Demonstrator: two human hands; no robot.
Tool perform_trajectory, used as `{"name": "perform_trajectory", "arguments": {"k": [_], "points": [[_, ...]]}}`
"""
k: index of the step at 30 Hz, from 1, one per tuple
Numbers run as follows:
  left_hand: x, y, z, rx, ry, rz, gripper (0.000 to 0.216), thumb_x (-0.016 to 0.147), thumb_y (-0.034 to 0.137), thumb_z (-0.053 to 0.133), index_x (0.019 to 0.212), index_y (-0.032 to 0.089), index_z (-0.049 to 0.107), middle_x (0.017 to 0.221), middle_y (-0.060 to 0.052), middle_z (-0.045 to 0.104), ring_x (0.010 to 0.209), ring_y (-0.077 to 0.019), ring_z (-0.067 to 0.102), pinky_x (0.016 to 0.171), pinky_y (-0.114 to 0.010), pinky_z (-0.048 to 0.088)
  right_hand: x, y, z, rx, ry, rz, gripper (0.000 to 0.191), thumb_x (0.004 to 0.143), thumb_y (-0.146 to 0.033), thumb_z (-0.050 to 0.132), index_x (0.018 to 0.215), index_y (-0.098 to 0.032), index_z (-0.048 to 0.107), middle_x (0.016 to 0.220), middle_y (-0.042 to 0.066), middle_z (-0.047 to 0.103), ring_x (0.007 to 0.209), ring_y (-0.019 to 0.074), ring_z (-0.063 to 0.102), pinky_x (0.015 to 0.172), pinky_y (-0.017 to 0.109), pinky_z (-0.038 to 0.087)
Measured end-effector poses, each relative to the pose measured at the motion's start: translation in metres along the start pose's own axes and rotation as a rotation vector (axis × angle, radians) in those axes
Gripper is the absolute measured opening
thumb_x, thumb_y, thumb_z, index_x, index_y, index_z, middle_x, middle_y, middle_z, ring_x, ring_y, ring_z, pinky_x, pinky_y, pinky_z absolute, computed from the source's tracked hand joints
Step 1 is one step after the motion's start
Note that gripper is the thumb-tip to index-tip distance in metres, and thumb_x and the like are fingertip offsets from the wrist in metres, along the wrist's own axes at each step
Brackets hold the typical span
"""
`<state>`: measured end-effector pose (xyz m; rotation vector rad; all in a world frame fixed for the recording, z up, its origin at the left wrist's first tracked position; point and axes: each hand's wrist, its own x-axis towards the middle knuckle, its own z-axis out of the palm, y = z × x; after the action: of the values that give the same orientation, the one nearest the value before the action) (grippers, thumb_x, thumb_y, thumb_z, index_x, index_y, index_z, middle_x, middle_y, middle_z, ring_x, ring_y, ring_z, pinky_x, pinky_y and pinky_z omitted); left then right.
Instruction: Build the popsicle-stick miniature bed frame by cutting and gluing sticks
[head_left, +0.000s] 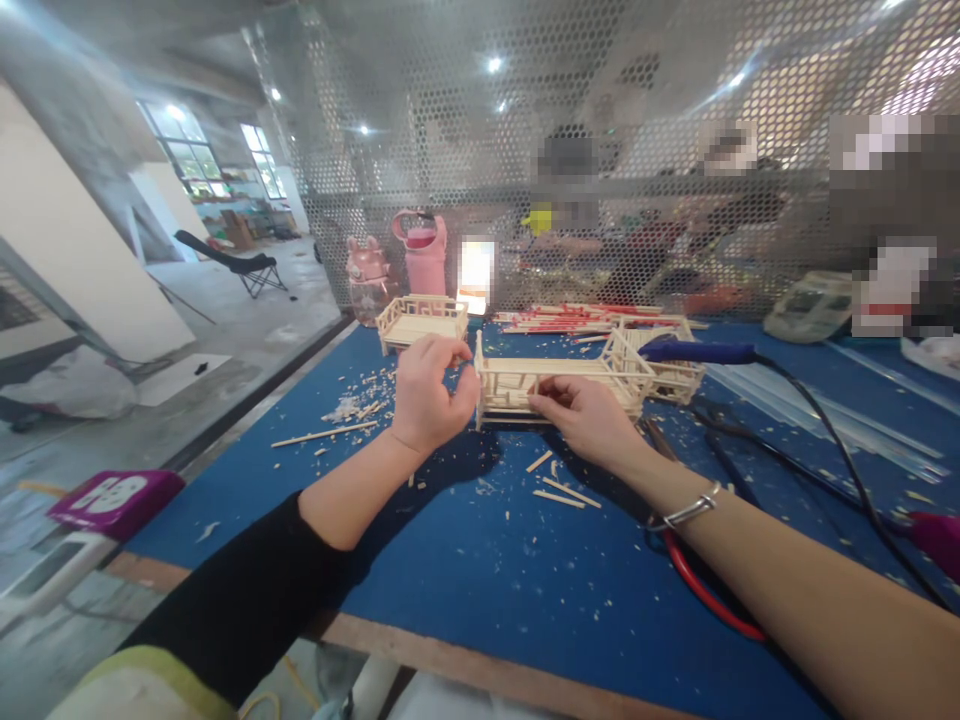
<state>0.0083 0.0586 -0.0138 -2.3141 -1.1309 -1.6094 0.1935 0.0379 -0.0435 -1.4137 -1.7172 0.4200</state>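
From where I stand, I see a person at a blue table, working on a small wooden frame made of thin sticks, which stands upright near the table's middle. I take this frame as the centre of the clock, with twelve pointing away from the person. The left hand is at nine o'clock, its thumb and fingers bent and rather narrow, just beside the end post; whether they hold something, I cannot tell. The right hand comes from five o'clock, with thumb and finger pinched on the front railing. A little wooden bench stands at ten o'clock, with a pink bottle behind it. Red-marked sticks lie at twelve, and a blue-handled tool is at two. Some short loose sticks lie at six, among pale scraps.
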Motion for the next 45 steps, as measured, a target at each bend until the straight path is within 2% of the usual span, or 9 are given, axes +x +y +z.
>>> {"name": "perform_trajectory", "arguments": {"k": [4, 8, 12, 17, 23, 26, 33, 40, 45], "points": [[-0.027, 0.042, -0.003, -0.162, -0.492, -0.399, 0.028, 0.072, 0.016, 0.044, 0.094, 0.016, 0.061, 0.047, 0.004, 0.05, 0.04, -0.0104, 0.041, 0.044, -0.024, 0.036, 0.0, -0.001, -0.001, -0.015, -0.01, -0.014, 0.019, 0.074, -0.034, 0.052, 0.071, -0.018, 0.061, 0.068, 0.002, 0.063, 0.063, 0.0149, 0.056, 0.062, 0.027, 0.041], [-0.046, 0.059, 0.001, -0.184, -0.657, -0.492, 0.059, 0.07, 0.014, 0.043, 0.129, 0.01, 0.042, 0.049, 0.004, 0.055, 0.044, -0.014, 0.048, 0.046, -0.025, 0.036, 0.001, 0.0, -0.001, -0.014, -0.002, -0.014, 0.019, 0.074, -0.034, 0.052, 0.072, -0.017, 0.061, 0.071, 0.003, 0.065, 0.065, 0.0153, 0.057, 0.064, 0.028, 0.042], [-0.045, 0.056, 0.003, -0.245, -0.644, -0.547, 0.064, 0.073, 0.017, 0.043, 0.136, 0.009, 0.03, 0.052, 0.004, 0.059, 0.046, -0.0136, 0.051, 0.048, -0.025, 0.038, 0.001, 0.002, 0.0, -0.003, -0.015, -0.012, 0.02, 0.074, -0.035, 0.052, 0.073, -0.017, 0.061, 0.069, 0.003, 0.064, 0.065, 0.0154, 0.057, 0.064, 0.028, 0.042], [-0.04, 0.052, 0.006, -0.254, -0.623, -0.52, 0.059, 0.078, 0.021, 0.043, 0.134, 0.009, 0.034, 0.053, 0.002, 0.062, 0.046, -0.0135, 0.054, 0.049, -0.024, 0.041, 0.001, 0.001, 0.0, -0.01, -0.011, -0.007, 0.02, 0.074, -0.035, 0.052, 0.073, -0.017, 0.061, 0.068, 0.002, 0.063, 0.062, 0.0143, 0.055, 0.062, 0.027, 0.04], [-0.032, 0.048, 0.013, 0.142, -0.562, -0.245, 0.041, 0.082, 0.024, 0.042, 0.121, 0.019, 0.052, 0.078, -0.006, 0.07, 0.071, -0.0203, 0.064, 0.067, -0.031, 0.047, 0.001, -0.001, -0.002, -0.03, -0.054, -0.009, 0.02, 0.076, -0.034, 0.051, 0.073, -0.018, 0.061, 0.067, 0.002, 0.063, 0.062, 0.0143, 0.054, 0.06, 0.026, 0.039], [-0.025, 0.046, 0.015, 0.314, -0.571, -0.157, 0.036, 0.084, 0.026, 0.041, 0.117, 0.022, 0.055, 0.085, -0.007, 0.07, 0.076, -0.0212, 0.065, 0.068, -0.031, 0.047, 0.001, -0.001, -0.002, -0.038, -0.069, -0.019, 0.019, 0.077, -0.032, 0.049, 0.072, -0.018, 0.061, 0.068, 0.002, 0.063, 0.064, 0.0145, 0.055, 0.062, 0.026, 0.039], [-0.015, 0.041, 0.015, 0.505, -0.654, -0.025, 0.025, 0.087, 0.024, 0.038, 0.094, 0.019, 0.062, 0.08, -0.009, 0.069, 0.074, -0.0221, 0.066, 0.063, -0.03, 0.046, 0.002, -0.003, -0.005, -0.091, -0.075, -0.04, 0.019, 0.077, -0.032, 0.049, 0.068, -0.018, 0.059, 0.064, 0.001, 0.061, 0.06, 0.0134, 0.052, 0.059, 0.025, 0.037], [-0.015, 0.035, 0.02, 0.529, -0.636, 0.018, 0.032, 0.091, 0.027, 0.032, 0.088, 0.018, 0.062, 0.075, -0.01, 0.068, 0.072, -0.022, 0.066, 0.059, -0.028, 0.044, 0.001, -0.003, -0.003, -0.102, -0.059, -0.059, 0.019, 0.077, -0.031, 0.05, 0.073, -0.017, 0.063, 0.068, 0.002, 0.064, 0.064, 0.0138, 0.055, 0.063, 0.025, 0.04], [-0.017, 0.043, 0.006, 0.479, -0.63, -0.026, 0.033, 0.09, 0.029, 0.033, 0.088, 0.016, 0.063, 0.076, -0.009, 0.068, 0.07, -0.0201, 0.065, 0.06, -0.027, 0.043, -0.001, -0.009, -0.014, -0.143, -0.055, -0.064, 0.024, 0.08, -0.032, 0.048, 0.081, -0.018, 0.067, 0.081, 0.003, 0.07, 0.073, 0.0154, 0.061, 0.067, 0.025, 0.043]]}}
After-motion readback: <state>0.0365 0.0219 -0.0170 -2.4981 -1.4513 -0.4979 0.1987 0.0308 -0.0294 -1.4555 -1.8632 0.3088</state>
